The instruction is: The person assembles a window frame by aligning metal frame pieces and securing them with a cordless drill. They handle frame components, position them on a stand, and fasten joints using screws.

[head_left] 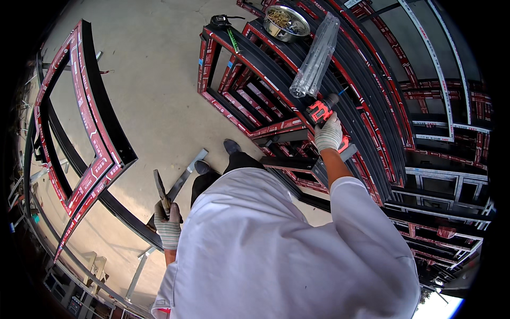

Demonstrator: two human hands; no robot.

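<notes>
Red drill (320, 111) fills right grip (329, 134); left grip (169, 227) clasps a tool (160, 185), kind unclear; red tape (87, 98) bears white print.

Workshop, shown by: stack of dark frames with red printed film (372, 90); bare grey concrete floor (149, 80); red-and-black cordless drill (320, 110); round shiny metal bowl (289, 38) of small gold-coloured fasteners (280, 19); black tape measure (219, 20) with green blade (232, 40).

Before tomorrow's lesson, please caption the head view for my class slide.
Gloved right hand grips a red-and-black cordless drill over stacked dark frames; gloved left hand holds a slender tool, type unclear.
</notes>
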